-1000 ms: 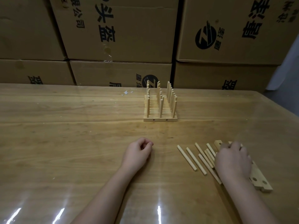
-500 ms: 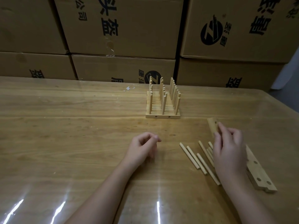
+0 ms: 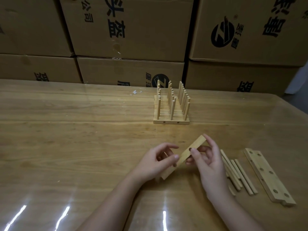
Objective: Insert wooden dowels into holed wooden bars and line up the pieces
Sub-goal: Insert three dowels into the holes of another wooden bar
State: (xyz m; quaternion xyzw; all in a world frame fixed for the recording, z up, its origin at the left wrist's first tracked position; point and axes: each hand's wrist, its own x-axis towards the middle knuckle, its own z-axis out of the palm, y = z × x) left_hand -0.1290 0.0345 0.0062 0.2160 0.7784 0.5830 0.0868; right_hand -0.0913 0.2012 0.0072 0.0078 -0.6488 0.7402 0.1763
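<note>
Both hands hold one holed wooden bar [image 3: 191,150] slanted above the table. My left hand [image 3: 155,161] pinches its lower end and my right hand [image 3: 208,161] grips its upper half, thumb by a hole. Several loose dowels [image 3: 238,175] lie on the table right of my right hand. Further right lie more holed bars [image 3: 268,176], stacked flat. At the middle back stands a row of finished bars [image 3: 171,121] with upright dowels.
The wooden table [image 3: 66,139] has a glossy cover with light glare at the front. Stacked cardboard boxes [image 3: 126,30] form a wall along its far edge. A small white scrap [image 3: 135,92] lies near the back.
My right hand lifted a holed bar from the pile at the right and carried it left to the middle. My left hand opened and took hold of its lower end.
</note>
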